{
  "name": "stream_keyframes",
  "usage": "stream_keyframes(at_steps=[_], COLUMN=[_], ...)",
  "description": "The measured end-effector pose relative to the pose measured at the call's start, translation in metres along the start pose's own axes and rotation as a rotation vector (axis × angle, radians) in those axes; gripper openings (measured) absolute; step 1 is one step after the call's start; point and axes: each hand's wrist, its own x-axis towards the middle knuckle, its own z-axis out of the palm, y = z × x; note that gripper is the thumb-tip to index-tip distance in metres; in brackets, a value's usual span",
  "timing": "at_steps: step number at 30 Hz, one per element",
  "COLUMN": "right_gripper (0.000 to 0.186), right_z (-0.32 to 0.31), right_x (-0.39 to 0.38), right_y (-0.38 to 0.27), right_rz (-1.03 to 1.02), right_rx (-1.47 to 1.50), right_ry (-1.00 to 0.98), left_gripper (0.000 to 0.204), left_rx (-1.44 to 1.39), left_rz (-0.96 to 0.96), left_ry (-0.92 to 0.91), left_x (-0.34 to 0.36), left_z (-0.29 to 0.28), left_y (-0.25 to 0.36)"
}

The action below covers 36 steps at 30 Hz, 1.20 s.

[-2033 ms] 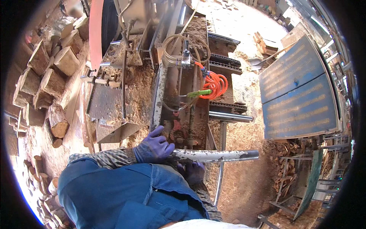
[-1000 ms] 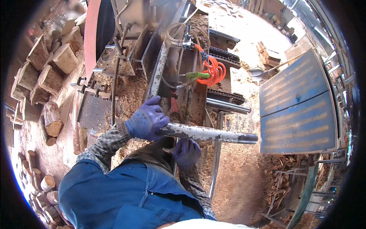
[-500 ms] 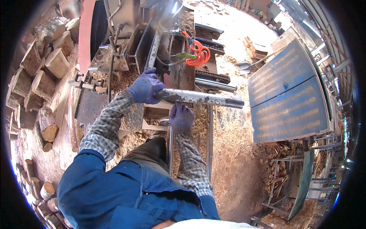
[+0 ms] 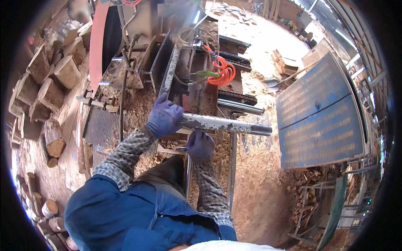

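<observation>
Both hands wear purple gloves. My left hand [image 4: 164, 117] is closed round the left end of a worn, white-painted metal bar [image 4: 228, 123], which lies crosswise and has a dark right end. A second worn pale bar [image 4: 169, 72] runs away from beside that hand toward the machine. Just below the crosswise bar, my right hand [image 4: 200, 145] is closed in a fist, its thumb side close to the bar. Whatever it grips is hidden under the glove. A coiled orange air hose [image 4: 223, 72] with a green nozzle [image 4: 206, 74] hangs beyond my hands.
Round metal rails [image 4: 240, 106] and dark tracks stick out rightward from the machine. A large blue panel [image 4: 318, 125] with rows of slots leans at the right. Cut logs [image 4: 67, 72] are piled at left. Sawdust [image 4: 257, 180] covers the floor. A shovel [image 4: 273, 83] lies beyond.
The view has shifted, so hands and bar sit a little lower in the picture. Both hands stay closed in the same places; the bar lies slightly more tilted.
</observation>
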Motion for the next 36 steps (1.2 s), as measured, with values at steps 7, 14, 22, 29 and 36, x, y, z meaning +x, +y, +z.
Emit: stream_keyframes(at_steps=[7, 14, 22, 29, 36], right_gripper=[0.024, 0.023, 0.054, 0.054, 0.034], right_z=[0.0, 0.013, -0.027, -0.108, -0.09], right_x=[0.0, -0.002, -0.037, -0.236, -0.44], right_y=[-0.003, -0.003, -0.029, -0.04, -0.032], right_rz=[0.015, 0.085, -0.015, 0.464, 1.0], right_rx=[-0.005, -0.032, -0.104, -0.043, 0.006], right_ry=[-0.051, -0.039, 0.061, -0.157, -0.519], left_gripper=[0.038, 0.034, 0.05, 0.05, 0.058], left_rx=[0.04, 0.026, -0.15, -0.369, -1.139], left_rz=[-0.007, 0.016, 0.108, -0.878, -1.147], left_ry=[-0.03, 0.056, 0.274, 0.583, 0.282], left_x=[-0.002, -0.007, -0.008, -0.139, -0.254], left_z=[-0.003, 0.006, 0.002, 0.042, 0.174], left_y=[-0.001, -0.007, -0.013, -0.082, -0.158])
